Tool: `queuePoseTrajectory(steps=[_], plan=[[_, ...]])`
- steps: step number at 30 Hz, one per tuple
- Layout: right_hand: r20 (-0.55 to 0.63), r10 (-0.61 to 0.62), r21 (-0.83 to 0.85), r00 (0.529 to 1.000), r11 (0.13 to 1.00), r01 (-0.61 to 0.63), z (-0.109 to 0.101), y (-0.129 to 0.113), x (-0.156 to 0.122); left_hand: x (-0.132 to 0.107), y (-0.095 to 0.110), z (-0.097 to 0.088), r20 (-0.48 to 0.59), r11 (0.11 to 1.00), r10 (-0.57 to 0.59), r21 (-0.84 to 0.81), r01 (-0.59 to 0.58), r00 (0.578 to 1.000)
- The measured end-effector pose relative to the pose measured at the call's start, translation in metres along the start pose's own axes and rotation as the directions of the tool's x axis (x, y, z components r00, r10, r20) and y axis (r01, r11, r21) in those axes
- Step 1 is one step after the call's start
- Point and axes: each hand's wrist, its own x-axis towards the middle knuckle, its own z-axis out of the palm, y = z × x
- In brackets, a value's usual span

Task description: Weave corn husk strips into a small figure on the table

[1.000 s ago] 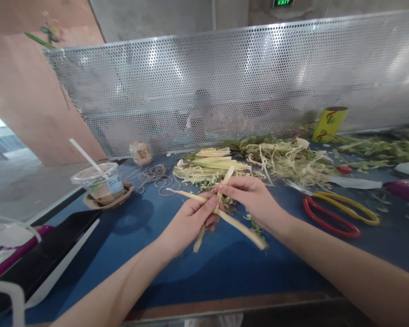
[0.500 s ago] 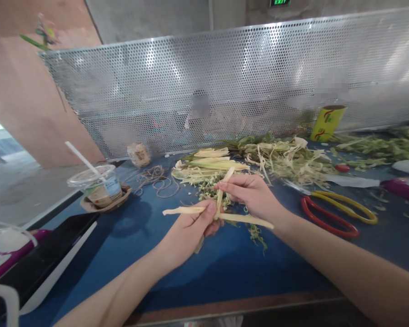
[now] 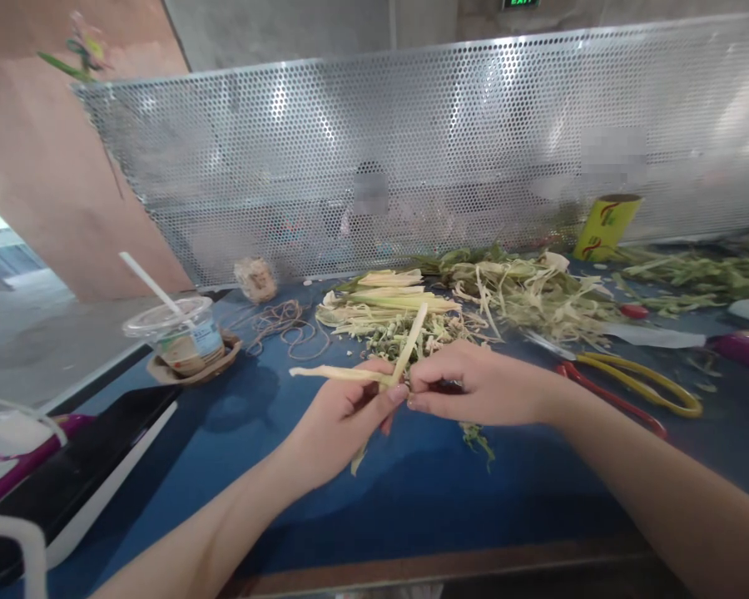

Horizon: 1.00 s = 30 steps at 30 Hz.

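Note:
My left hand [image 3: 340, 420] is closed around pale leaf strips [image 3: 349, 374] that cross at its thumb. One strip points left, another rises toward the back. My right hand [image 3: 474, 384] meets it from the right, fingers pinched on the same strips at the crossing. Both hands hover just above the blue table [image 3: 412, 491]. A lower strip end hangs below the left hand.
A pile of cut pale leaves [image 3: 390, 304] lies behind the hands, with shredded green waste [image 3: 537, 291] to its right. Red and yellow scissors [image 3: 624, 387] lie at right. A lidded cup with straw [image 3: 178, 337], twine [image 3: 284, 320] and a yellow tape roll [image 3: 605, 226] stand farther back.
My right hand has dropped and moved in to the crossing point. The long strip that stuck out to the right is now covered by that hand.

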Motion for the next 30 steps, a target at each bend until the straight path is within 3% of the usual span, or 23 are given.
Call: queuePoseTrajectory(steps=[4, 16, 19, 22, 27, 30], plan=[[0.095, -0.083, 0.035, 0.992, 0.996, 0.08, -0.004, 0.002, -0.001, -0.001, 0.0, 0.004, 0.04, 1.0, 0.024, -0.01, -0.023, 0.999], [0.075, -0.159, 0.08, 0.984, 0.985, 0.153, -0.01, 0.005, -0.003, -0.001, -0.003, 0.004, 0.01, 0.975, -0.031, -0.219, 0.033, 0.999], [0.08, -0.099, 0.073, 0.992, 0.993, 0.093, -0.012, 0.008, -0.003, 0.0, -0.004, 0.001, 0.002, 0.972, -0.035, -0.231, 0.035, 0.999], [0.105, 0.052, 0.081, 0.993, 0.995, -0.06, -0.014, 0.01, -0.004, 0.0, -0.006, -0.004, 0.046, 0.951, -0.084, -0.295, 0.094, 0.995], [0.001, 0.136, 0.293, 0.991, 0.947, -0.13, -0.004, 0.012, 0.0, 0.001, -0.003, -0.007, 0.054, 0.937, -0.104, -0.328, 0.116, 0.993], [-0.028, 0.097, 0.553, 0.995, 0.831, -0.065, 0.011, 0.014, 0.007, 0.001, -0.001, -0.006, 0.039, 0.925, -0.141, -0.351, 0.146, 0.989]])
